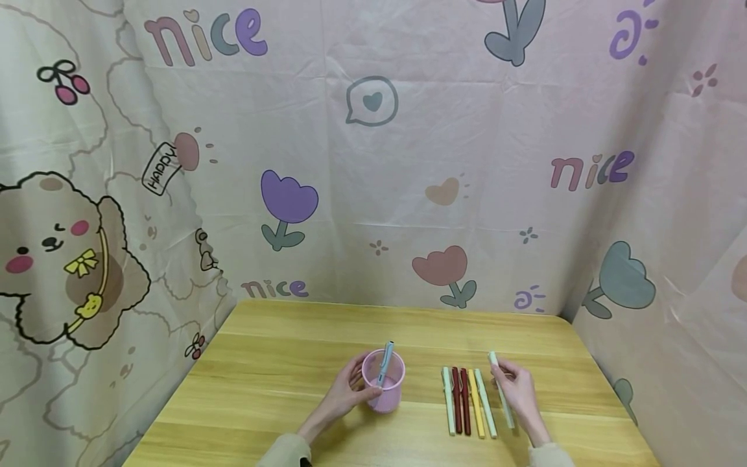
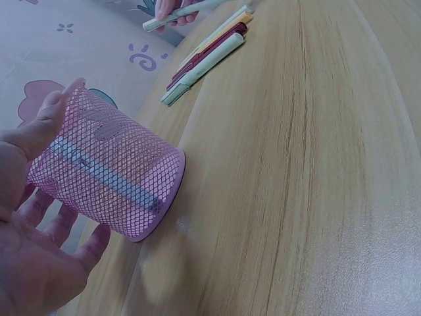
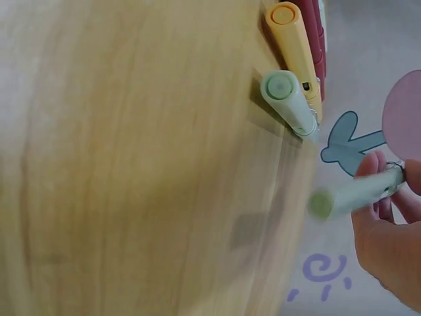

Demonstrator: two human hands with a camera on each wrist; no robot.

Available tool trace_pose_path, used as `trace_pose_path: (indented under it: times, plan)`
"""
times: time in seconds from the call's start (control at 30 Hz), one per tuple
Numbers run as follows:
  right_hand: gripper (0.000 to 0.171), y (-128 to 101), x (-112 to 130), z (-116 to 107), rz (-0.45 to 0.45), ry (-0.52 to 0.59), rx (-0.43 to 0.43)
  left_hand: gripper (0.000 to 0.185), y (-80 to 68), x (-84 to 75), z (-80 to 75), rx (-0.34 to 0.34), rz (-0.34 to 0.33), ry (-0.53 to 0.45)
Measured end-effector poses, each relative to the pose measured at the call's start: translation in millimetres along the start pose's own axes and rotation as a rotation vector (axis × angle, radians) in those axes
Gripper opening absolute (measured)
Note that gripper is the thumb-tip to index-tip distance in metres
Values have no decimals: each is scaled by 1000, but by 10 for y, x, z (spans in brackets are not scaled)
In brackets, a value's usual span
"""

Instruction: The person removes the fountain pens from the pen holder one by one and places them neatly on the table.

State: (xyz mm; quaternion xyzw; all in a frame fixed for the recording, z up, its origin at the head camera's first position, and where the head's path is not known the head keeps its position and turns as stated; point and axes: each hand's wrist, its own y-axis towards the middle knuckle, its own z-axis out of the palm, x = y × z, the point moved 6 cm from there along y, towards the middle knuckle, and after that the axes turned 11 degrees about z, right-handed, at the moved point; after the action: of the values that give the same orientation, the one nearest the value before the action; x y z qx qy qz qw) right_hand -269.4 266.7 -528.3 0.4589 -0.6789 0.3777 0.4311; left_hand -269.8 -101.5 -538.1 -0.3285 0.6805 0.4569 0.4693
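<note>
A pink mesh pen holder (image 1: 385, 401) stands on the wooden table, and my left hand (image 1: 345, 394) holds it, the thumb near its rim and the fingers around the far side. One light blue pen (image 1: 386, 363) leans inside; its lower part shows through the mesh in the left wrist view. To the right, my right hand (image 1: 518, 391) pinches a pale green pen (image 3: 355, 196) near one end, raised off the tabletop. Beside that hand lies a row of pens: a mint pen (image 1: 449, 402), two dark red pens (image 1: 465, 402), a yellow pen (image 1: 476, 405) and another pale green pen (image 1: 486, 403).
The wooden table (image 1: 280, 344) has its back edge against a printed curtain (image 1: 362, 162). More curtain hangs along the left and right sides. The row of pens lies between the pen holder and my right hand.
</note>
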Motion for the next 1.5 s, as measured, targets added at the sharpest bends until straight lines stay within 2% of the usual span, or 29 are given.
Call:
trace_pose_path:
  times: [0.27, 0.53, 0.83, 1.07, 1.5]
  plan:
    - [42, 18, -81, 16, 58, -28, 36, 83, 6, 12, -6, -7, -12, -5]
    - [47, 55, -165, 25, 69, -46, 46, 84, -4, -8, -3, -7, -7, -13]
    - [40, 90, -232, 10, 65, -129, 30, 86, -6, -8, -2, -7, -16, -6]
    - [37, 118, -276, -3, 97, -138, 22, 85, -2, 1, -2, -9, -17, -5]
    - [38, 158, -329, 25, 94, -190, 49, 83, 2, 12, -5, -13, -17, -17]
